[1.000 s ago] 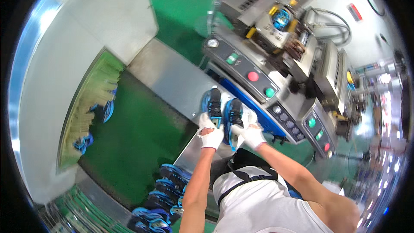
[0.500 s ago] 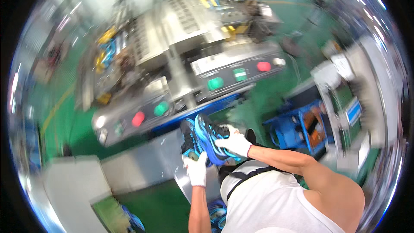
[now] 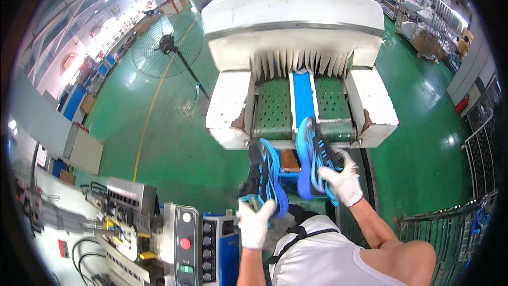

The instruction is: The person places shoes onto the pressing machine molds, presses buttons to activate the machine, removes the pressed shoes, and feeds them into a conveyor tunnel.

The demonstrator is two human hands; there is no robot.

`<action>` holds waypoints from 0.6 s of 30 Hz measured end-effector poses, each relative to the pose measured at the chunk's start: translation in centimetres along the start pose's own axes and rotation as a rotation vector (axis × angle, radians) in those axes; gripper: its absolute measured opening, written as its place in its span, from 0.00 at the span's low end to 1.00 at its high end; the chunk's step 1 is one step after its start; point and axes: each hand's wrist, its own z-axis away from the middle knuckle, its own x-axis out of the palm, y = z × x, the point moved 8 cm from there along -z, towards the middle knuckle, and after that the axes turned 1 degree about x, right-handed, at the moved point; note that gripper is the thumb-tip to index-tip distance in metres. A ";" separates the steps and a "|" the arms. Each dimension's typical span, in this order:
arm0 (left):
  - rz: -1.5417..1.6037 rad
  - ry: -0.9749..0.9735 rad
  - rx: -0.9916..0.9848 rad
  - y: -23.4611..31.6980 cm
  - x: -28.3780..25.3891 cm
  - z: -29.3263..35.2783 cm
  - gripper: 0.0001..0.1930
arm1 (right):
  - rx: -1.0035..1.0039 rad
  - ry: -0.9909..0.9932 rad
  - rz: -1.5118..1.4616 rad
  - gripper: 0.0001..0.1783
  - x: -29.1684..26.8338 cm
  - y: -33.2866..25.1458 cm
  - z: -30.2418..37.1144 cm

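Two black sneakers with bright blue soles are in my gloved hands, side by side with a gap between them. My left hand [image 3: 255, 223], in a white glove, grips the left sneaker [image 3: 260, 172] at its heel end. Round the heel end of the right sneaker [image 3: 313, 156] closes my right hand [image 3: 343, 180], gloved the same way. Both toes point away from me. They are close to the near end of a white tunnel machine [image 3: 296, 10], whose green perforated conveyor belt [image 3: 274, 107] runs under a fringe of pale strips.
A blue strip [image 3: 303, 95] divides the belt lengthwise. A standing fan [image 3: 167, 45] is at the left on the green floor. Close at lower left stands a metal machine with a button panel [image 3: 181, 243]. Wire racks [image 3: 442, 233] stand at the right.
My view has swung from the metal machine with red and green buttons to the white conveyor machine. The two sneakers, held together before, are now apart, one in each hand.
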 end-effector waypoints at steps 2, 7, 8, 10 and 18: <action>-0.199 0.018 0.112 4.0 3.5 -6.4 0.38 | -0.102 0.156 0.105 0.40 -3.5 -3.3 -4.7; -0.454 0.000 0.421 9.1 16.8 -23.6 0.43 | -0.098 0.344 0.722 0.41 -6.7 -4.2 -18.2; -0.509 0.061 0.486 8.6 18.0 -26.9 0.43 | -0.027 0.280 0.730 0.40 -5.4 -3.1 -21.8; -0.594 0.128 0.535 8.9 19.8 -32.3 0.45 | -0.157 0.234 0.881 0.32 -3.5 -4.3 -27.1; -0.401 0.066 0.639 3.2 15.5 -23.6 0.37 | -0.491 0.257 0.662 0.31 1.9 -6.5 -25.5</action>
